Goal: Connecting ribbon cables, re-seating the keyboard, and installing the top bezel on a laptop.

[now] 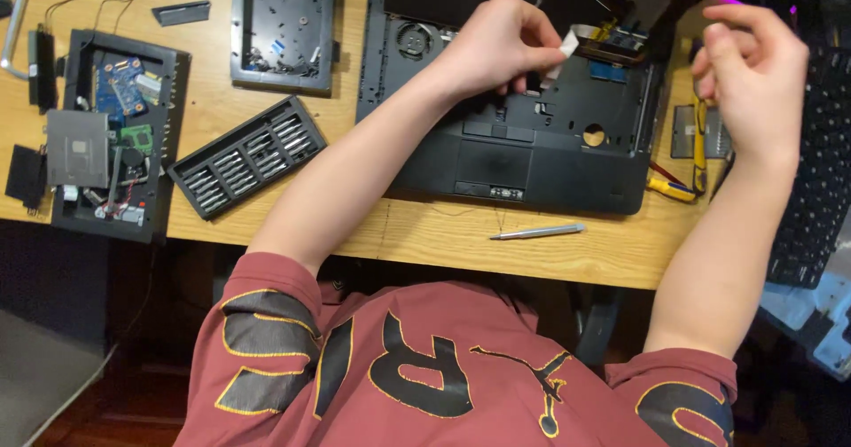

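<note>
A black, partly dismantled laptop base [532,159] lies on the wooden desk [425,234]. My left hand [501,44] hovers over its middle, fingertips pinching a small white flat ribbon cable [566,46] that rises from the chassis. My right hand [753,75] is raised above the laptop's right edge, fingers loosely curled, and I see nothing in it.
A silver screwdriver [538,232] lies near the desk's front edge. A black bit set tray [246,156], a tray of removed parts and circuit boards [111,132], and a black cover panel [284,26] sit to the left. A yellow-handled tool [698,141] and a detached keyboard [811,172] are on the right.
</note>
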